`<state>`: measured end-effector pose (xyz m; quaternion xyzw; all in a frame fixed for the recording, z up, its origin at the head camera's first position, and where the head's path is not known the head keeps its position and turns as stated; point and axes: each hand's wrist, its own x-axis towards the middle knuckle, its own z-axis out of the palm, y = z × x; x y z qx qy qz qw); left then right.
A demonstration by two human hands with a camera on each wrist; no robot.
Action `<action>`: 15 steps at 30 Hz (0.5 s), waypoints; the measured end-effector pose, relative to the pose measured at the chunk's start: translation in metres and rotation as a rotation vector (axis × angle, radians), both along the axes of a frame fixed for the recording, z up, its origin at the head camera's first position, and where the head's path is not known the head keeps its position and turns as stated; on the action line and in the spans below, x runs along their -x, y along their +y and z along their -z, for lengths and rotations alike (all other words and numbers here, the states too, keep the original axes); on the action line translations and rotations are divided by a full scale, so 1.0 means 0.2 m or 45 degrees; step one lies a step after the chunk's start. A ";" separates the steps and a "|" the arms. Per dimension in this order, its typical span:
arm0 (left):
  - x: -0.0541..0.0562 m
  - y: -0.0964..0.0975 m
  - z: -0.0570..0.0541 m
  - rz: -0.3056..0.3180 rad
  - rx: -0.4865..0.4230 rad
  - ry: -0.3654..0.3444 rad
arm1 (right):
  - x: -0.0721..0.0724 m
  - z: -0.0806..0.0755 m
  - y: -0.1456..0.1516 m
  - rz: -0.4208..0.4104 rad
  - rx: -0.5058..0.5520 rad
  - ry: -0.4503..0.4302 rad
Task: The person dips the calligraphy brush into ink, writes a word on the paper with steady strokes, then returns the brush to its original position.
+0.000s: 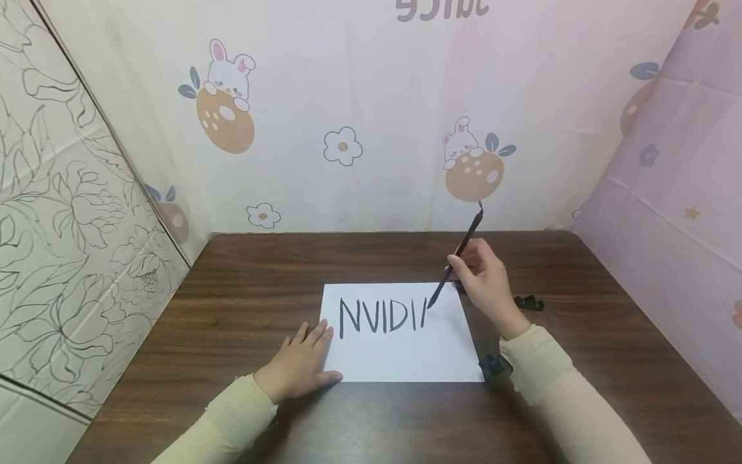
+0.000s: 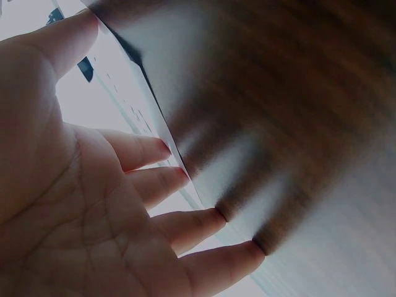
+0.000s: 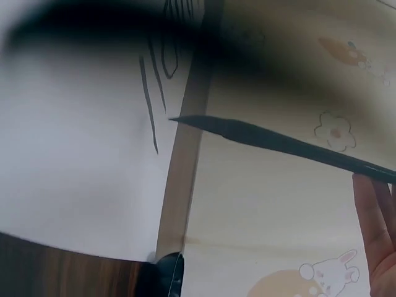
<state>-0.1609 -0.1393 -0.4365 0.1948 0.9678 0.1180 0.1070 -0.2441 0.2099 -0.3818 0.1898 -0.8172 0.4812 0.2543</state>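
A white sheet of paper [image 1: 406, 361] lies on the table, with "NVIDI" and one further slanted stroke in black ink. My right hand [image 1: 484, 277] pinches a dark brush [image 1: 460, 251] between thumb and fingers, its hanging loop pointing up. In the head view the brush tip is at the top of the last stroke. The right wrist view shows the pointed tip of the brush [image 3: 266, 137] near the strokes; whether it touches the paper cannot be told. My left hand [image 1: 301, 364] rests with spread fingers on the paper's left edge, fingertips [image 2: 176, 175] along that edge.
A dark paperweight-like object [image 1: 495, 365] sits at the sheet's lower right corner. Another small dark object [image 1: 529, 303] lies behind the right wrist. Patterned curtains [image 1: 388, 116] stand behind the brown wooden table [image 1: 243, 290] and along both sides.
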 end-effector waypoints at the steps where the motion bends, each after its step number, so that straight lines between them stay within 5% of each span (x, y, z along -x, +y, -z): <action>1: 0.00 0.00 0.00 0.000 0.000 0.001 | 0.01 0.00 0.00 0.010 0.000 0.006; 15: 0.00 0.00 0.01 0.007 0.004 0.014 | 0.05 0.06 0.00 0.068 -0.005 -0.012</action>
